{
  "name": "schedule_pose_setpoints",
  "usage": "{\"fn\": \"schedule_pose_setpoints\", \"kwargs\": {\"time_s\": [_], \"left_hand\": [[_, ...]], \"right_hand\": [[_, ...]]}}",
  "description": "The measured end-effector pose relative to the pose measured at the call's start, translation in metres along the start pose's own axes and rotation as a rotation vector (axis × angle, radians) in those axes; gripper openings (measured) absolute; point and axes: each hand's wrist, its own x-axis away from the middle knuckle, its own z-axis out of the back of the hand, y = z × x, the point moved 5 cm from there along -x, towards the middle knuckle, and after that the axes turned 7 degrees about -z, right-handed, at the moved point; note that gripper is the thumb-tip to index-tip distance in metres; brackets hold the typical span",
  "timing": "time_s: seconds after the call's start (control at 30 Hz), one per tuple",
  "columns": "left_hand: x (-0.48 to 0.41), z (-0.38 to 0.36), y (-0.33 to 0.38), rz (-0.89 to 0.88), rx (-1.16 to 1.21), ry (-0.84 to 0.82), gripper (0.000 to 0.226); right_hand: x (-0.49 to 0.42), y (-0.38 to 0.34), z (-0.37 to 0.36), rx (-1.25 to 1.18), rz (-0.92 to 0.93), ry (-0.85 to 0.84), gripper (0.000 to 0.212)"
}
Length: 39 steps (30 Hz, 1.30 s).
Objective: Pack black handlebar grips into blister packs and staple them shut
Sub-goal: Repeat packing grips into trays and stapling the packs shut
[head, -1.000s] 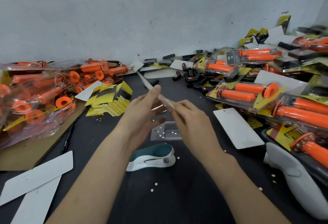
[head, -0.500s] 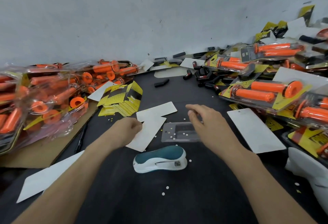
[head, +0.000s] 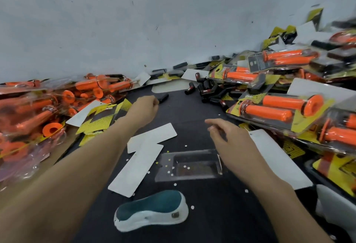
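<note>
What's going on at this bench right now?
A person is packing grips. The left hand is stretched out to a loose black grip; whether it holds it yet is unclear. The right hand hovers open above a blister tray holding no grip. The stapler lies untouched nearest the camera, two white cards beside the tray.

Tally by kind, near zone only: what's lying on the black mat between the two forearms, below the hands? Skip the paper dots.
White cards: 2
Clear blister tray: 1
Stapler: 1
Total: 4
</note>
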Motion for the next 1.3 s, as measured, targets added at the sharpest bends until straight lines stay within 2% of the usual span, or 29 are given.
{"fn": "schedule_pose_setpoints", "kwargs": {"time_s": [0.13,0.27,0.37,0.4,0.47,0.53,0.6,0.67,0.77,0.93,1.17,1.3], "left_hand": [[-0.071,-0.043,-0.014,0.086,-0.068,-0.136,0.043],[-0.104,-0.073,-0.041,0.224,-0.045,-0.205,0.046],[-0.107,-0.069,-0.043,0.263,0.015,-0.09,0.035],[-0.104,-0.063,-0.035,0.251,0.139,-0.041,0.034],[-0.085,-0.051,-0.013,0.261,0.585,-0.005,0.034],[-0.049,-0.035,0.014,0.226,0.963,-0.112,0.029],[-0.006,-0.018,0.034,0.134,1.176,-0.233,0.027],[0.038,-0.003,0.047,0.049,1.259,-0.33,0.026],[0.094,0.015,0.063,-0.028,1.297,-0.453,0.034],[0.152,0.032,0.08,-0.068,1.217,-0.488,0.046],[0.152,0.064,0.105,-0.29,0.703,-0.347,0.028],[0.143,0.057,0.117,-0.319,0.65,-0.286,0.019]], "right_hand": [[-0.019,0.028,0.008,-0.109,-0.075,0.028,0.029],[-0.028,0.036,0.01,-0.184,-0.045,0.09,0.026],[-0.031,0.036,0.007,-0.184,-0.03,0.077,0.027],[-0.031,0.036,0.007,-0.183,-0.039,0.073,0.028],[-0.03,0.034,0.009,-0.186,-0.06,0.062,0.029],[-0.025,0.026,0.01,-0.2,-0.057,0.063,0.03],[-0.019,0.018,0.011,-0.231,-0.053,0.067,0.034],[-0.01,0.01,0.009,-0.284,-0.067,0.049,0.041],[0.002,0.0,0.006,-0.457,-0.109,0.0,0.047],[0.017,-0.02,0.006,-0.655,-0.033,-0.07,0.02],[0.019,-0.035,0.017,-0.664,0.071,-0.054,0.019],[0.019,-0.041,0.02,-0.647,0.11,-0.04,0.019]]}}
